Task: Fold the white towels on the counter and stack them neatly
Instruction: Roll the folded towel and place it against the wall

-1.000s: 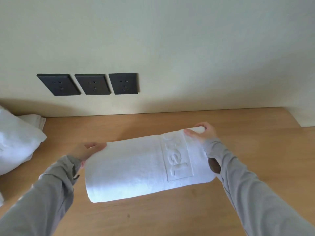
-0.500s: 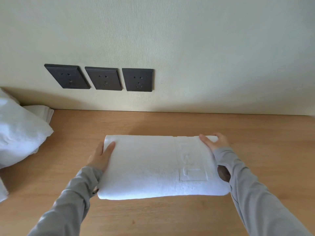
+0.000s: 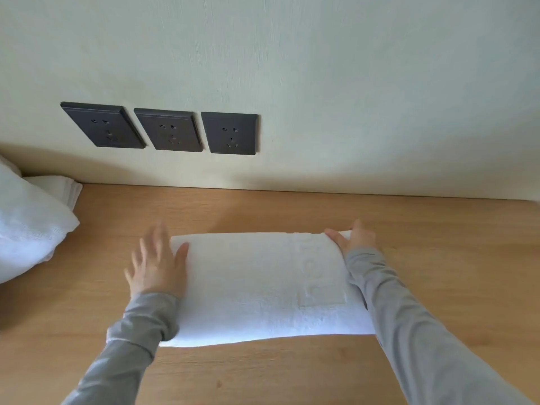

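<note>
Light wooden counter (image 3: pixel 292 375). One folded towel (image 3: pixel 248 287) lies flat around the middle, long side running parallel to the back edge. Over at the left edge there's a rumpled pile (image 3: pixel 26 229) of white towels, well apart from it, with a flat stack (image 3: pixel 58 185) tucked in the back left corner.

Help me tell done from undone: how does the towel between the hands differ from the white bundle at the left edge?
The folded towel lies flat, a neat rectangle; the bundle is puffy and rumpled. The right hand pinches the folded towel's far corner; no hand touches the bundle. Both are white, on the counter.
</note>
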